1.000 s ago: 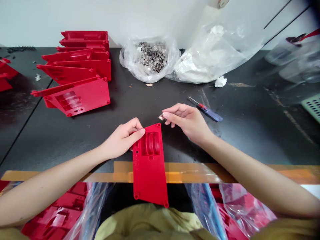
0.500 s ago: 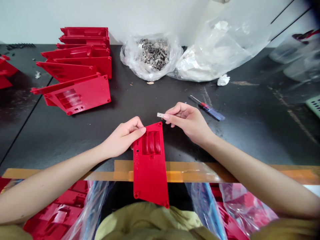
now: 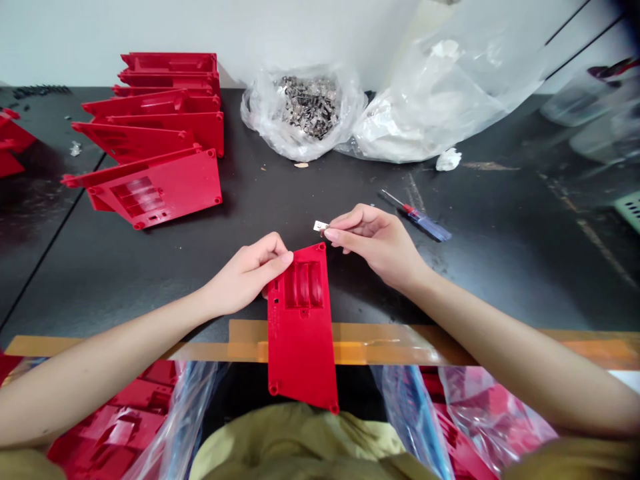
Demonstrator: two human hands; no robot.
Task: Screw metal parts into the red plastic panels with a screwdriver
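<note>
A red plastic cover plate lies lengthwise over the near edge of the black table, its ribbed recess at the far end. My left hand is closed on the plate's far left corner, thumb and fingers pinching it. My right hand hovers just beyond the plate's far right corner and pinches a small silver metal clip between thumb and forefinger.
A stack of red plates stands at the far left. A clear bag of metal clips and a bigger plastic bag lie at the back. A small screwdriver rests right of my hand. Bags of red parts sit below the table edge.
My right hand has turned the metal clip slightly and lifted it a little to the left. The left hand and the red plate have hardly moved.
</note>
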